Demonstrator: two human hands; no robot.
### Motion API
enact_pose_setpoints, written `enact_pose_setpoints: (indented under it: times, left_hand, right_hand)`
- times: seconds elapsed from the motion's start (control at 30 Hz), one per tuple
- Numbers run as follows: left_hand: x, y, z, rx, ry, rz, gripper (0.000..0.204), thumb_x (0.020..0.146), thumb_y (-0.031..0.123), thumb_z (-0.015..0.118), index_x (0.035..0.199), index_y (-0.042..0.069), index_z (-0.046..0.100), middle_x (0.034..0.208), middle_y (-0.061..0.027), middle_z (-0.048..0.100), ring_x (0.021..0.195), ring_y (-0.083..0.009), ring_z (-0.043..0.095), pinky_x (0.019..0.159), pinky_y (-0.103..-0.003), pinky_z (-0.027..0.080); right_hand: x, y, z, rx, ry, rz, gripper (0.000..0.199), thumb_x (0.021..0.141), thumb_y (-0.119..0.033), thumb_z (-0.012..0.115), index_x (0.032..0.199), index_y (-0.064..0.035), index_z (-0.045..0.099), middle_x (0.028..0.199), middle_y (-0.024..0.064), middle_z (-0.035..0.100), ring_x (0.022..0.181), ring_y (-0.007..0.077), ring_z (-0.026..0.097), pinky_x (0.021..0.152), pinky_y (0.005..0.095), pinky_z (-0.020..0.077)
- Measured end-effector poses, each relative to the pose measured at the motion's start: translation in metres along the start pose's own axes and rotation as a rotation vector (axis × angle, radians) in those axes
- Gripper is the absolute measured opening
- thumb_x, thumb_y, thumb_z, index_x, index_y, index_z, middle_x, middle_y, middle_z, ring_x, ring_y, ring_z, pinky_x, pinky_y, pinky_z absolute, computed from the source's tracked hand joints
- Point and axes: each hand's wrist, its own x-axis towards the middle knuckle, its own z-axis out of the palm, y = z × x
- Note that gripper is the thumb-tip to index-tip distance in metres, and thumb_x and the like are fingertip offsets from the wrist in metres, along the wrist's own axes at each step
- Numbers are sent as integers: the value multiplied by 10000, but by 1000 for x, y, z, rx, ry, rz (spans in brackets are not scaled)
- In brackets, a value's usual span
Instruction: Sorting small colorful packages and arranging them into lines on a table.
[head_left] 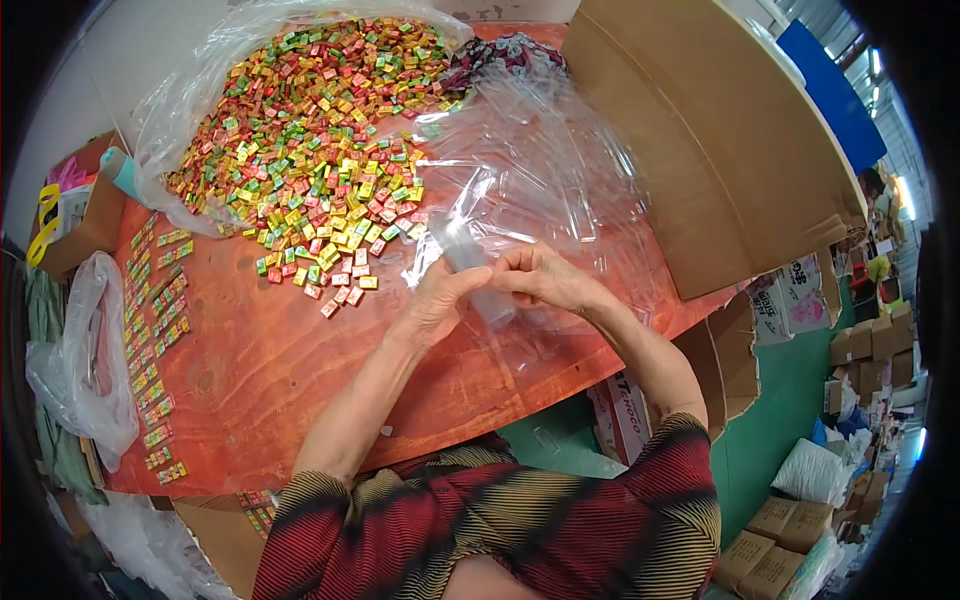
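Observation:
Over the red table both my hands are at a clear plastic sleeve. My left hand is closed round its near side, the thumb pointing right. My right hand pinches at its right edge, fingertips close to the left thumb. Nothing can be made out inside the sleeve, and glare blurs its outline. Beyond the hands lies a heap of small wrapped block-shaped pieces in yellow, red and green. A loose pile of clear plastic sleeves spreads right of the heap.
Filled strips line the table's left edge, beside a hanging clear bag. A cardboard box stands at far left. Tall cardboard borders the right side. Patterned dark cloth lies at the back. Cartons stand on the green floor.

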Motion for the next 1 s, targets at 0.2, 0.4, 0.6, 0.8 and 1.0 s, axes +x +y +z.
enact_pose_setpoints:
  times: [0.2,0.4,0.6,0.8,1.0]
  left_hand:
    - [1,3,-5,-133,69,76,353,752,127,655,1033,76,448,909,-45,545,835,-162,562,771,-341,482]
    - [4,-3,3,-57,116,151,374,730,88,672,1032,50,455,896,-40,550,837,-151,546,737,-298,470]
    - [1,-5,6,-26,40,47,413,715,103,690,1046,44,451,914,-43,557,841,-151,551,720,-310,479]
    - [6,-19,15,-37,-7,-67,444,703,144,706,1050,34,452,916,-47,560,850,-162,552,758,-322,463]
    - [14,-24,24,-82,88,-132,364,752,176,666,1038,71,468,942,-77,581,878,-212,573,787,-417,474]
  right_hand:
    - [-1,-13,-21,-1337,954,-493,120,742,-130,585,731,-20,538,681,133,552,624,313,533,553,384,425]
    - [-5,-3,33,-567,261,-280,239,754,-213,639,880,-17,588,730,89,580,663,194,561,604,291,444]
    - [-5,21,5,5,9,-92,180,783,-222,621,754,-48,583,629,-22,529,531,69,446,481,215,352]
    - [-30,21,-2,78,90,15,174,795,-183,580,675,-65,537,586,-21,483,480,56,388,435,216,292]
    - [-67,31,-60,-1073,1123,-333,144,801,-135,491,721,-18,520,673,146,529,614,274,541,530,374,424]
